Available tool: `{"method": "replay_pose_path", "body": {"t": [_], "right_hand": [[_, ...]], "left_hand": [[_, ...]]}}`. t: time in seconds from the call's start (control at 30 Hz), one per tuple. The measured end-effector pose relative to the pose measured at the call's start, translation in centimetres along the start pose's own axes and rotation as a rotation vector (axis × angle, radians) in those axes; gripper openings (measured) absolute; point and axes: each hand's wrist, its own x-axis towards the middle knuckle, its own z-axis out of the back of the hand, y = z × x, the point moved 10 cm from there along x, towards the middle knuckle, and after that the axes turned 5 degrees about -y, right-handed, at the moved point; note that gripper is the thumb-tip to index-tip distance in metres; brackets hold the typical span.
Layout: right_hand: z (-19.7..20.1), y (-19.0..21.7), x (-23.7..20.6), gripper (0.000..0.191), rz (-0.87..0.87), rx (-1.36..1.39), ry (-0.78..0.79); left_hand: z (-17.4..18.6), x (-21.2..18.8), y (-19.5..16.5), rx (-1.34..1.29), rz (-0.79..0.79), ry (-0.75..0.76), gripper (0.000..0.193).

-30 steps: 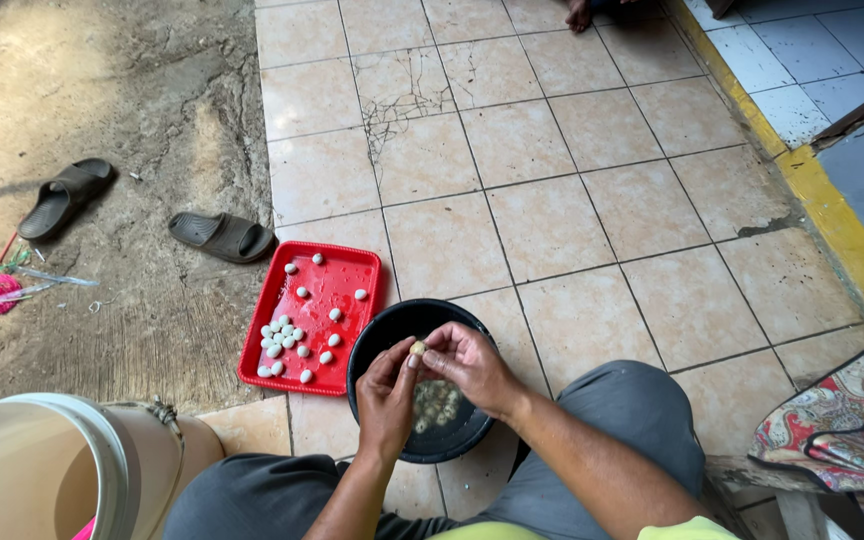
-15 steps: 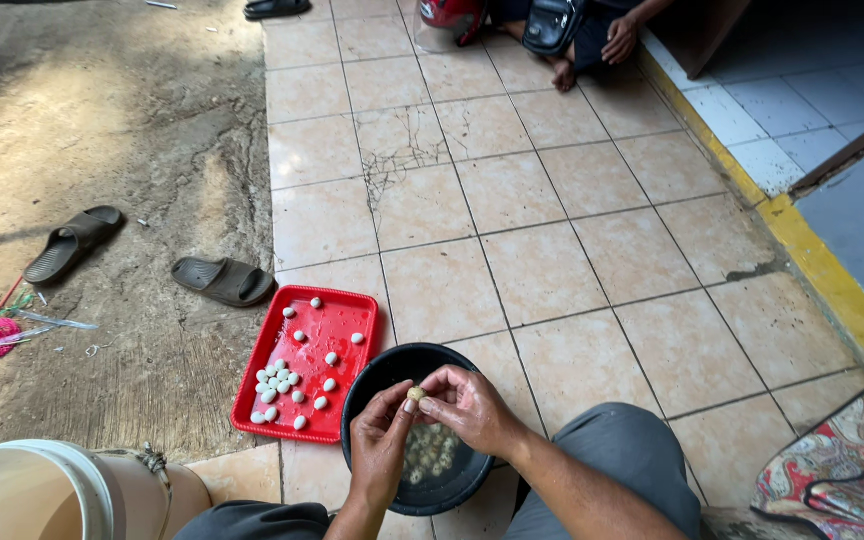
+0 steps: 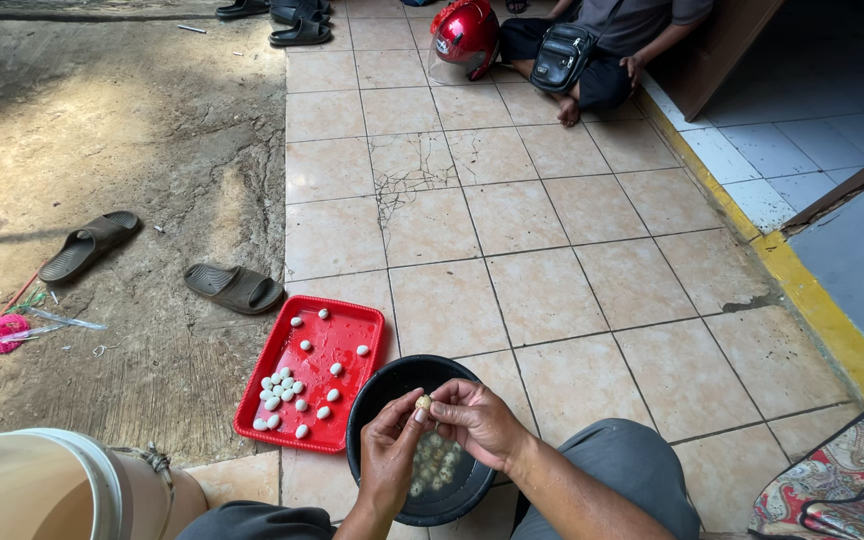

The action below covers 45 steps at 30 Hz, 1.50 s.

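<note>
Both hands were bunched up over the black bowl (image 3: 382, 395), fingers curled in. The left hand (image 3: 390, 458) and the right hand (image 3: 477, 420) were pinching one small roundish brown piece (image 3: 423, 402) between their fingertips, right above the bowl's far rim. Neither hand was open at all, more of a tight fiddly grip on that one little thing.

Down inside the bowl sat a pile of pale little pieces (image 3: 430, 462) (partly hidden by the hands, so couldn't say how many). The bowl sat on the tiled floor (image 3: 552, 290), near its left edge where the tiles meet bare ground.

Just left of the bowl, touching or nearly so, was a red tray (image 3: 337, 345) with white peeled pieces (image 3: 282, 388), most clustered by its near left corner, a few scattered toward the far edge.

A cream bucket (image 3: 42, 490) stood at the near left. Two dark sandals (image 3: 162, 265) lay on the dirt beyond the tray. Far off, another person (image 3: 602, 50) sat on the tiles beside a red helmet (image 3: 464, 35).
</note>
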Motion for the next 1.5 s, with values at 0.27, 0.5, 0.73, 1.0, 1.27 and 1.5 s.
{"method": "replay_pose_path", "body": {"t": [0.27,0.5,0.73,1.0,1.27,1.5], "right_hand": [[-3.1,5.0,-2.2,0.015,0.578,-0.769,-0.182],[-5.6,6.3,-4.5,0.016,0.867,-1.221,-0.225],[-4.7,6.2,-3.8,0.015,0.732,-1.159,-0.278],[-0.4,4.6,-1.2,0.01,0.378,-1.021,-0.173],[-1.2,5.5,-2.6,0.013,0.465,-0.915,-0.252],[-3.1,5.1,-2.1,0.017,0.442,-0.71,-0.119]], "left_hand": [[0.4,0.1,-1.3,0.131,-0.1,-0.092,0.036],[1.4,-0.5,-0.2,0.236,-0.179,-0.069,0.03],[0.9,-0.6,0.6,0.098,-0.116,0.0,0.029],[0.3,0.0,2.7,-0.503,0.305,0.101,0.037],[0.7,0.2,2.0,-0.356,0.182,0.07,0.036],[-0.1,-0.6,0.6,0.075,-0.029,0.029,0.033]]}}
